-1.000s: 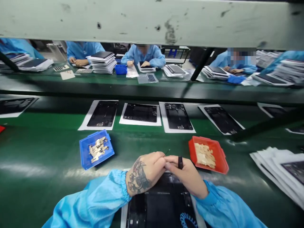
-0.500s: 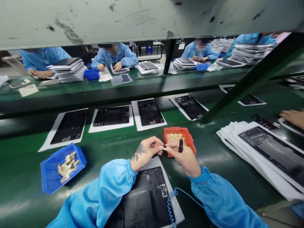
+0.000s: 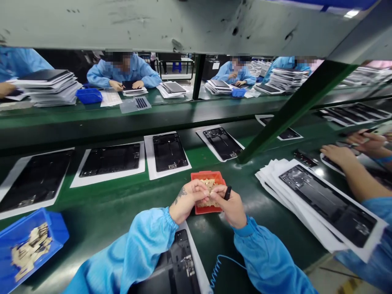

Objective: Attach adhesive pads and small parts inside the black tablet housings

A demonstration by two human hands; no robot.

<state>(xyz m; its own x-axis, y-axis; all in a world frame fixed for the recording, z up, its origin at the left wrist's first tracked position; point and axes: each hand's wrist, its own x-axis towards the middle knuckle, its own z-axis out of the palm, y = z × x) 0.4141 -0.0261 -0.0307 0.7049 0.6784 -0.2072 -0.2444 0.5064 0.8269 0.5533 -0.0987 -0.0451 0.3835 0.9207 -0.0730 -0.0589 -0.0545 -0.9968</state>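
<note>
A person's 2 bare hands meet over a red bin (image 3: 208,210) on a green workbench (image 3: 128,200). The left hand (image 3: 187,200), tattooed near the wrist, and the right hand (image 3: 231,204), with a black band (image 3: 227,193) on 1 finger, are pinched narrow, fingertips together. Whether anything is between them is too small to tell. Tan pieces (image 3: 208,182) lie in the bin; the hands hide part of them.

Nearer the viewer, a black panel (image 3: 183,281) rests on a white sheet (image 3: 193,255); the left sleeve (image 3: 143,241) covers much of it. A coiled blue cord (image 3: 216,269) hangs just beside it, near the right sleeve (image 3: 263,253).

At far left, a blue bin (image 3: 56,228) holds tan and dark bits (image 3: 32,249). Beyond the hands, 4 black panels (image 3: 169,152) on white sheets form a row. A slanted green post (image 3: 294,110) rises just past the row's right end, crossing the view of another panel (image 3: 289,134). At right is a fanned stack (image 3: 327,200) with a panel on top; beyond it, a co-worker's hands (image 3: 339,157) reach in.

Across the bench, people in blue sit by stacks, under a scuffed grey beam (image 3: 168,24) that blocks the upper view.
</note>
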